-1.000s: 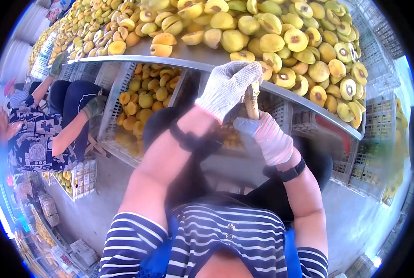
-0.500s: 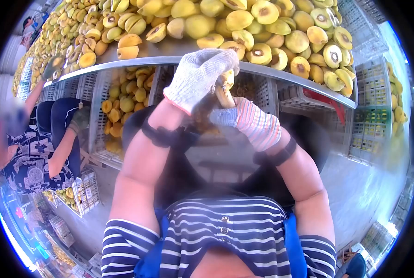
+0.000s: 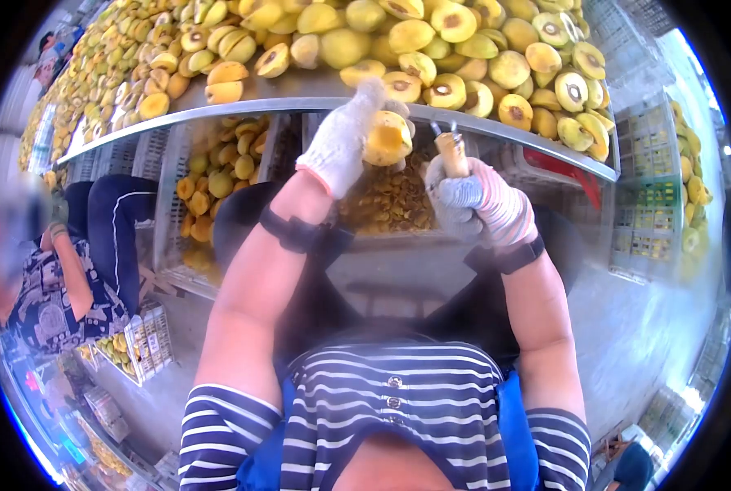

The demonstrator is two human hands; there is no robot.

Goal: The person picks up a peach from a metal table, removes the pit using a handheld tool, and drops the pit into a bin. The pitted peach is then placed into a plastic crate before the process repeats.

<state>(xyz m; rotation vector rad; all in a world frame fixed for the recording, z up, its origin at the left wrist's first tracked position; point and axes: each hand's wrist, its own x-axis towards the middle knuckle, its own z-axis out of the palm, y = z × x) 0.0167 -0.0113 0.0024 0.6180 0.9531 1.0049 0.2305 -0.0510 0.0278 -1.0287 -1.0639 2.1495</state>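
Observation:
My left hand (image 3: pixel 335 149), in a white knit glove, holds a yellow peach half (image 3: pixel 388 139) just below the metal table edge, its fingers wrapped behind the fruit. In my right hand (image 3: pixel 488 200), in a striped knit glove with a grey thumb, is a pitting tool (image 3: pixel 451 154) with a wooden handle. Its curved metal tip points up toward the table edge, apart from the peach half. Many halved peaches (image 3: pixel 455 23) lie heaped on the table just beyond both hands, several with brown pits showing.
The table's metal rim (image 3: pixel 537 141) runs across in front of me. Below it stand a crate of peach halves (image 3: pixel 226 164) and a container of small brownish-yellow pieces (image 3: pixel 394 200). Stacked crates (image 3: pixel 648 196) stand at right. Another person (image 3: pixel 71 278) sits at left.
My hands have moved apart: the right one, with the tool, has drawn back to the right. The peach half now shows plainly in my left hand. The other person's arm has come down from the table.

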